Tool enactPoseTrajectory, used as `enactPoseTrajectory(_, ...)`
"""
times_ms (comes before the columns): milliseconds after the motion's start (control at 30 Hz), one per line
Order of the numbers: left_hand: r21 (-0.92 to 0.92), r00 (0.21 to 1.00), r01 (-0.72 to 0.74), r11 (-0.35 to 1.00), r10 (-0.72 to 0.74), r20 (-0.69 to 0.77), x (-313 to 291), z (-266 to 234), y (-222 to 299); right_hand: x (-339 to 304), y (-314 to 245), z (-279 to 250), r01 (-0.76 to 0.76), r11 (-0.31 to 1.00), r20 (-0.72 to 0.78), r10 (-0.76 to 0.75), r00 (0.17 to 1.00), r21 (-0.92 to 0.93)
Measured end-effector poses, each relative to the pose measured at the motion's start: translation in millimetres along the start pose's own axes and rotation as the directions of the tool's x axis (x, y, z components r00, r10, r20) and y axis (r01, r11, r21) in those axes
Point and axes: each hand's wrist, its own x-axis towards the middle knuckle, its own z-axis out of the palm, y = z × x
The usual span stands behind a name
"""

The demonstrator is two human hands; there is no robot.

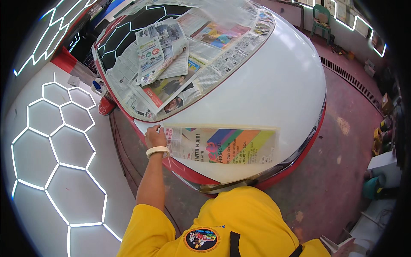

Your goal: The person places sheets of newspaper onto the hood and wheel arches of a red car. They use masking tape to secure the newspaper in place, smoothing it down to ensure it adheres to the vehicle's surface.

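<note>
My left hand (155, 136) is at the left end of a newspaper sheet (239, 146), its fingers bent and closed at the sheet's corner. Round that wrist hangs a roll of masking tape (157, 150). The sheet lies across the near side of a white car hood (265, 81), with a pale strip of tape (231, 127) along its far edge. My right hand is out of sight. Beyond, the car's windshield is largely covered with taped newspaper (124, 68), and loose folded newspaper pages (160, 47) lie on top.
Red bumper trim (295, 171) edges the car's front. To the left stands a pale wall with hexagon light strips (51, 135). A floor grate (351, 81) runs along the right, near a green chair (321, 19). A teal bucket (373, 186) and other items line the right side.
</note>
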Motion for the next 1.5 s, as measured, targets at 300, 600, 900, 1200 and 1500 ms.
enactPoseTrajectory(300,-0.007,0.999,-0.051,0.999,0.051,0.010,5,32,-2,-141,-278,-90,0.498,0.717,-0.372,-0.346,0.862,0.488)
enactPoseTrajectory(600,-0.013,0.976,-0.217,0.976,0.216,-0.017,15,24,-12,-215,-215,-29,0.389,0.748,-0.389,-0.190,0.901,0.537)
enactPoseTrajectory(900,-0.469,0.865,-0.501,0.728,0.433,-0.252,-81,-58,-16,-322,-93,139,0.161,0.598,-0.265,0.090,0.960,0.785)
enactPoseTrajectory(1200,-0.637,0.325,-0.752,0.169,0.936,-0.135,-211,-191,-31,-354,-100,160,0.469,0.403,-0.468,-0.110,0.877,0.785)
enactPoseTrajectory(1500,-0.829,0.075,-0.558,0.021,0.997,-0.025,-344,-239,-114,-484,-205,147,0.834,0.551,-0.741,-0.566,0.360,-0.016)
